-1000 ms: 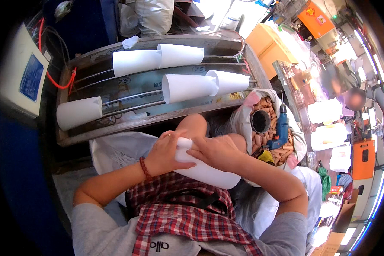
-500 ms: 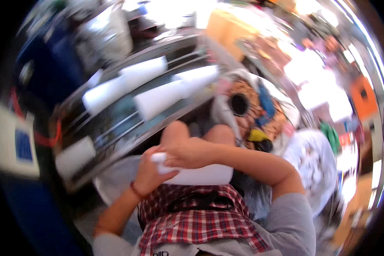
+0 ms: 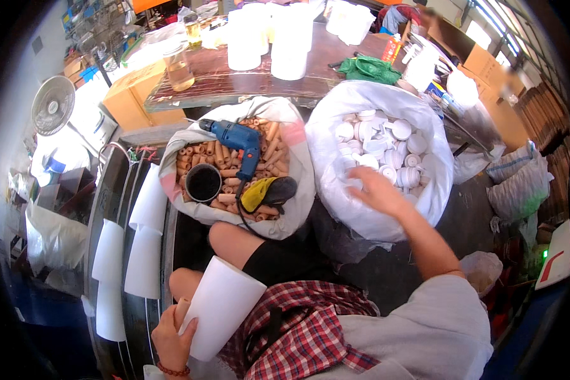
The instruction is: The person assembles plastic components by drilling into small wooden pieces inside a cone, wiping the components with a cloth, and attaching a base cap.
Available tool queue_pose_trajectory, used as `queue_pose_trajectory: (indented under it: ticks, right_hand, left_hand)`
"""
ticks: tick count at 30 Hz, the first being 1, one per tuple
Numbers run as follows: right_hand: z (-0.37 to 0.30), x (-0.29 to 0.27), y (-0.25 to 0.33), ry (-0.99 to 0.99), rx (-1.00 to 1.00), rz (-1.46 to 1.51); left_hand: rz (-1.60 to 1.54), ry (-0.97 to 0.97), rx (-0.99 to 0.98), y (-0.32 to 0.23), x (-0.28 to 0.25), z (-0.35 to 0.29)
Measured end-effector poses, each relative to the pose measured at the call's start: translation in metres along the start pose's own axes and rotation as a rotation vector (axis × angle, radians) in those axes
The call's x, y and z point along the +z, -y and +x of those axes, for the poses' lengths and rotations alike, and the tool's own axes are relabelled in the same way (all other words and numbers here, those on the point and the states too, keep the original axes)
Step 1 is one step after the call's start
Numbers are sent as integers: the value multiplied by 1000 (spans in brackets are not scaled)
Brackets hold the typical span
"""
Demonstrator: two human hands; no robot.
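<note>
My left hand (image 3: pixel 173 339) is closed around the narrow lower end of a white tapered tube (image 3: pixel 225 307), which leans across my lap with its wide end up and to the right. A short brown tube (image 3: pixel 182 311) shows between those fingers and the white tube; whether it sits inside or beside it I cannot tell. My right hand (image 3: pixel 379 192), fingers apart, hovers over the near left side of a white sack (image 3: pixel 326 136) full of round white plastic caps (image 3: pixel 391 152). No cap shows in that hand.
Left of that sack, a pale sack (image 3: pixel 297 209) holds brown tubes, a blue drill (image 3: pixel 237 142), a dark round cup (image 3: pixel 204 182) and a yellow-and-black item (image 3: pixel 267 193). White tubes (image 3: pixel 144 259) lie on rods at left. A brown table (image 3: pixel 202 66) stands behind.
The view has swung right. My right hand has left the white tube and moved out to the sack of caps. My left hand still has the tube over my lap.
</note>
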State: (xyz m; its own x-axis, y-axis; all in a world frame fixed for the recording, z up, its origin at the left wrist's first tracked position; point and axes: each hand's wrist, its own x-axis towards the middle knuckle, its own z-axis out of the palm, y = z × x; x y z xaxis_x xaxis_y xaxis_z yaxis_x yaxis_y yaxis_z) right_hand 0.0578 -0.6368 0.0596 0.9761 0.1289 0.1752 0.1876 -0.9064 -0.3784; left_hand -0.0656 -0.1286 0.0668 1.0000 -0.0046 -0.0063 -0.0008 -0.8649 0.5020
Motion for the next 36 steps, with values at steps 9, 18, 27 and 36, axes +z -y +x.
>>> queue_pose_trajectory:
  ticks: [9, 18, 27, 36]
  right_hand:
    - [-72, -56, -120, 508, 350, -130]
    - [-21, -79, -85, 121, 349, 302]
    - [106, 55, 197, 208, -192, 1039]
    - [99, 164, 383, 609, -495, 1062]
  left_hand:
    - [198, 112, 37, 5, -2, 27]
    - [-631, -503, -292, 137, -29, 21]
    - [-2016, -745, -296, 144, 79, 27]
    - [-2102, -1015, -420, 77, 47, -4]
